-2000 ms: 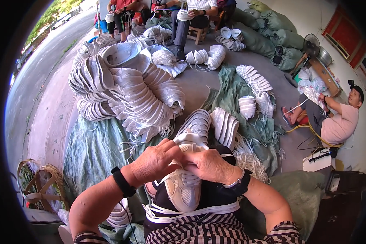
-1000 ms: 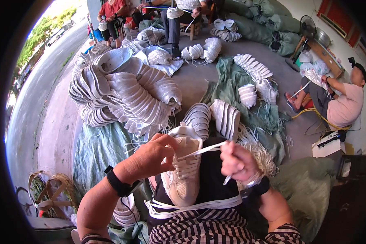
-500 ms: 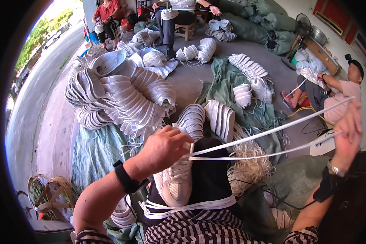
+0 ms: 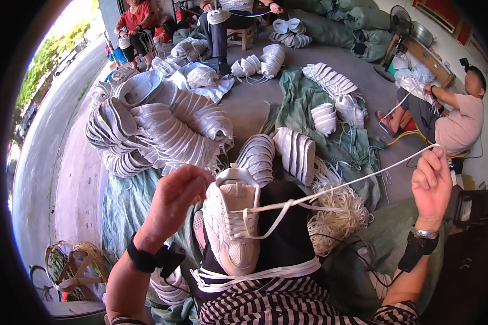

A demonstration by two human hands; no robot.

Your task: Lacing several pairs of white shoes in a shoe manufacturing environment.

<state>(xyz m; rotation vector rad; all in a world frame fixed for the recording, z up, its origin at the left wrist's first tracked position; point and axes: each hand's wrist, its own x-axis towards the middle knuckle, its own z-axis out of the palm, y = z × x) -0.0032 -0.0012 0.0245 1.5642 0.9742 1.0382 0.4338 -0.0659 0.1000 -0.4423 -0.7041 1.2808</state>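
Fingers, right: my right hand [image 4: 431, 187] is out to my right, raised, fingers curled and pinching the end of the white lace [image 4: 363, 179], which runs taut back to the shoe.
Fingers, left: my left hand [image 4: 173, 201] hovers just beside the shoe's toe, fingers loosely curled, holding nothing I can make out.
Shoe: the white sneaker [image 4: 232, 227] lies on my lap, toe away from me, lace threaded through its eyelets.
Nearby: a bundle of cream laces [image 4: 339, 219] lies right of the shoe; stacked white soles [image 4: 162, 130] lie beyond on the green sheet [image 4: 303, 97].
Risk: with nothing steadying it, I judge a hard pull could drag the sneaker off my lap or leave the lace ends uneven.
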